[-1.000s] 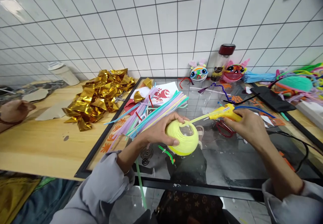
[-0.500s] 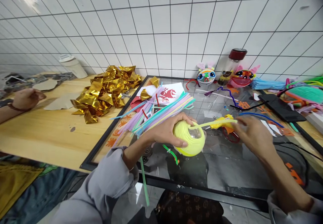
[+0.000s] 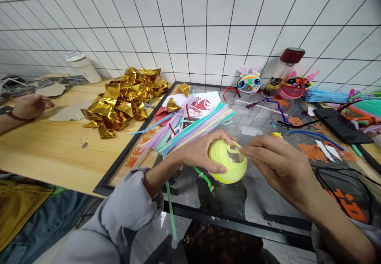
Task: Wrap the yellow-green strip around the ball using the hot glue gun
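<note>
My left hand (image 3: 202, 153) is wrapped round a ball coiled in yellow pipe cleaner (image 3: 228, 169), thumb in front and fingers behind. A round opening on the ball's upper right shows a clear, shiny core. My right hand (image 3: 279, 169) has its fingertips pinched together at the rim of this opening, on the loose yellow pipe cleaner; its end is hidden by the fingers. Behind the right hand, only a bit of a yellow tool (image 3: 276, 134) shows. A short green pipe cleaner piece (image 3: 205, 178) lies just below the ball.
A bundle of pastel pipe cleaners (image 3: 190, 129) lies behind my left hand. Crumpled gold foil (image 3: 125, 101) is heaped on the left. Two decorated balls with eyes, one white-faced (image 3: 249, 83), stand by a bottle (image 3: 282, 71). A phone (image 3: 342, 125) lies right. Another person's hand (image 3: 32, 107) rests far left.
My right hand has moved left to the ball, bringing the stretched-out yellow pipe cleaner in against its opening. It now covers most of the yellow tool. The left hand keeps its hold.
</note>
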The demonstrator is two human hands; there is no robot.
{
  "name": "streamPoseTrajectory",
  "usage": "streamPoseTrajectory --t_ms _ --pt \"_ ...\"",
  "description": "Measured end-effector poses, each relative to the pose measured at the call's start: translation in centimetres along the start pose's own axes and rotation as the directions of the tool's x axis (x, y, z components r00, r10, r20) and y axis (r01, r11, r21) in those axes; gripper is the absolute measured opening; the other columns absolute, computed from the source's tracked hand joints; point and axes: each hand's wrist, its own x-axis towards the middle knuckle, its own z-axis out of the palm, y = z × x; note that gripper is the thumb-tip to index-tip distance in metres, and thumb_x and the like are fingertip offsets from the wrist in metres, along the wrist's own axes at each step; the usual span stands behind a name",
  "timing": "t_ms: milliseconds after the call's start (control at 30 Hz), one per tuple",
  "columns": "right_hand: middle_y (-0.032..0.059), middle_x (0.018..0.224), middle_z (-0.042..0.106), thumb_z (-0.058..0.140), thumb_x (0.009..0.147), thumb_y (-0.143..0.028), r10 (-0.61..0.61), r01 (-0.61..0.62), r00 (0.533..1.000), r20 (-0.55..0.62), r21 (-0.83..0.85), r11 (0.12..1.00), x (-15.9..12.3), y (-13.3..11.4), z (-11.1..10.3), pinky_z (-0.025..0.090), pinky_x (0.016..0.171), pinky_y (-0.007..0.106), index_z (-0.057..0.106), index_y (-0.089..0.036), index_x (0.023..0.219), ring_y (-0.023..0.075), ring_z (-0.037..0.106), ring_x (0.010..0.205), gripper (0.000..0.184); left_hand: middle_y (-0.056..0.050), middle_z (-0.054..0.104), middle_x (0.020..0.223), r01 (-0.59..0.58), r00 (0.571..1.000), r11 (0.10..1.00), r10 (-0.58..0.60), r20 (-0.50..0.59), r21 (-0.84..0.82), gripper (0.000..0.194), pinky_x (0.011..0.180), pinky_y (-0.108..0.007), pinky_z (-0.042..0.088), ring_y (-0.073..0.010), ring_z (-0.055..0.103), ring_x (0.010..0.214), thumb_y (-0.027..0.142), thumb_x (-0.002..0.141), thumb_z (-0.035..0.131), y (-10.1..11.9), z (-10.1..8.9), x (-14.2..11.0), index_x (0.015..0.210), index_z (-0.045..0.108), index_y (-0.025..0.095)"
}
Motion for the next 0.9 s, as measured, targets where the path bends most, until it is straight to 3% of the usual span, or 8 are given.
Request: streamPoseTrajectory --t_ms 133,500,900 --pt "0.0024 0.088 0.067 0.054 0.094 -0.001 0.055 -0.054 0.998 -0.013 0.092 0.994 -0.9 0.2 0.3 0.047 0.064 0.025 0.068 -0.021 0.105 0.0126 0.064 0.075 0.027 -0.014 0.060 0.138 -0.008 1.000 1.000 0.008 0.024 0.017 0.059 0.107 -0.046 0.046 -0.0311 0.059 0.129 0.034 0.063 0.090 0.0 -0.2 0.0 0.110 0.057 0.022" --pt "0.0032 0.087 0.067 0.051 0.097 -0.002 -0.018 0.018 1.000 -0.024 -0.005 1.000 -0.9 -0.4 0.5 0.039 0.065 0.030 0.066 -0.021 0.105 0.0148 0.059 0.076 0.026 -0.016 0.058 0.142 -0.066 0.997 0.984 0.059 0.044 0.167 0.057 0.113 -0.050 0.043 -0.0335 0.055 0.136 0.036 0.070 0.087 0.9 -0.2 -0.4 0.117 0.057 0.022" --pt "0.0035 0.086 0.067 0.051 0.094 -0.001 0.001 -0.001 1.000 -0.004 0.073 0.997 -0.6 -1.1 0.4 0.039 0.066 0.033 0.065 -0.020 0.104 0.0161 0.058 0.075 0.025 -0.014 0.061 0.135 -0.106 0.994 0.978 0.099 0.043 0.180 0.054 0.113 -0.048 0.044 -0.0310 0.058 0.132 0.033 0.072 0.086 1.2 0.0 -0.4 0.116 0.058 0.022"
